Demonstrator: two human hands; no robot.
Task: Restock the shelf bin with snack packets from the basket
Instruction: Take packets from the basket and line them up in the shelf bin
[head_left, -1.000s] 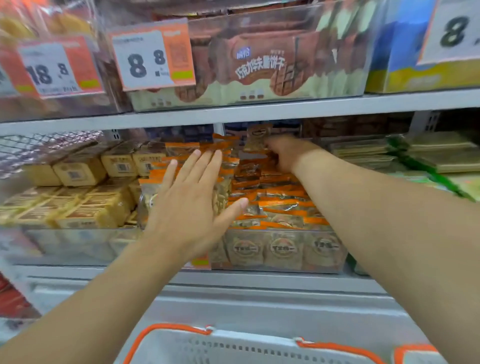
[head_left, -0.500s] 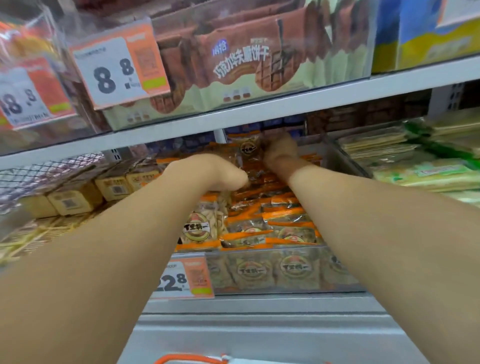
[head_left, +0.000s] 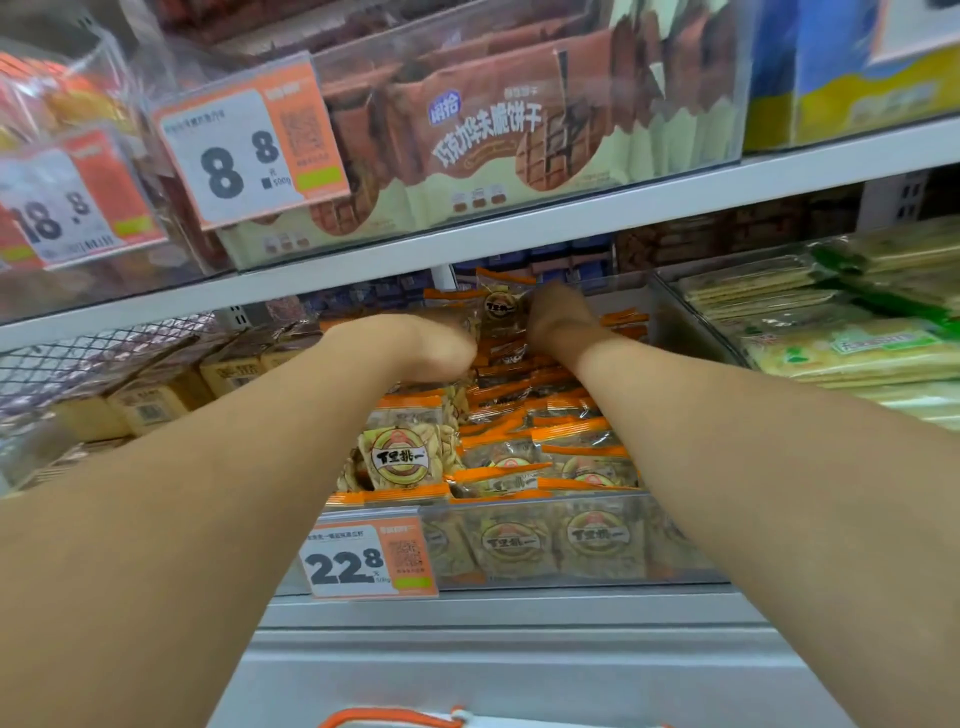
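Observation:
A clear shelf bin (head_left: 675, 540) on the lower shelf holds several orange-trimmed snack packets (head_left: 402, 457) in rows. Both my arms reach deep into it. At the back, one snack packet (head_left: 500, 307) stands upright between my hands. My left hand (head_left: 441, 349) is curled at its left edge and my right hand (head_left: 558, 318) grips its right side. The fingertips of both hands are hidden behind the hands. Only the orange rim of the basket (head_left: 395, 716) shows at the bottom edge.
The shelf above (head_left: 623, 208) hangs low over the bin and carries brown wafer packs (head_left: 483, 130) behind a clear front. Yellow boxes (head_left: 150, 405) fill the bin to the left, green packs (head_left: 841, 343) the bin to the right. A 22.8 price tag (head_left: 363, 561) hangs on the bin front.
My left hand went from spread flat over the front packets to curled deep in the bin beside the right hand. The view tilted up, so the basket has dropped almost out of sight.

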